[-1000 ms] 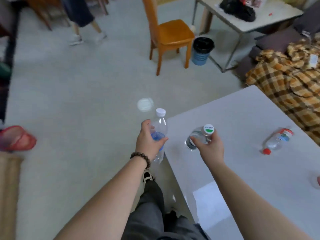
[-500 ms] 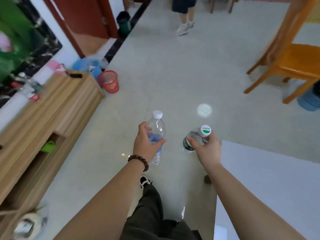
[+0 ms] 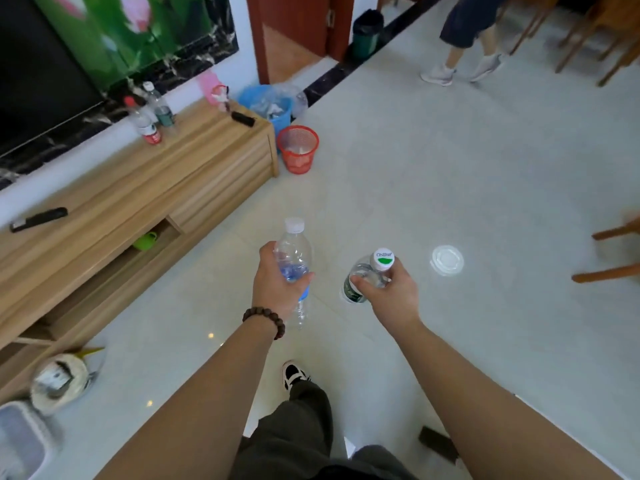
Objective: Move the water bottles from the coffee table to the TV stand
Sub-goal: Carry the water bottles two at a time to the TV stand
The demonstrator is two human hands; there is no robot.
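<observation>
A pale, glossy tiled floor (image 3: 433, 174) fills most of the view, with a long wooden TV stand (image 3: 114, 216) running along the left wall under a dark screen (image 3: 38, 74). On the stand's top, near its far end, two water bottles stand upright just beside each other: a red-capped bottle (image 3: 145, 123) and a green-labelled bottle (image 3: 160, 105) behind it. A black remote (image 3: 38, 219) lies nearer along the same top. A red mesh bin (image 3: 298, 148) sits on the floor at the stand's far corner, with a blue bin (image 3: 268, 105) behind it.

Both arms reach out over the floor, each carrying a bottle in the air, apart from the stand. The left hand (image 3: 277, 284) (a bead bracelet (image 3: 264, 320) sits on its wrist) has its fingers wrapped closed around the middle of a clear bottle with a white cap (image 3: 294, 251), held roughly upright. The right hand (image 3: 388, 292) has its fingers closed around the neck and shoulder of a green-capped bottle (image 3: 367, 275), which tilts with its cap towards the camera. A clear round lid (image 3: 446, 260) lies on the floor to the right of that hand. Another person's legs (image 3: 460, 46) show at the far end of the room.
</observation>
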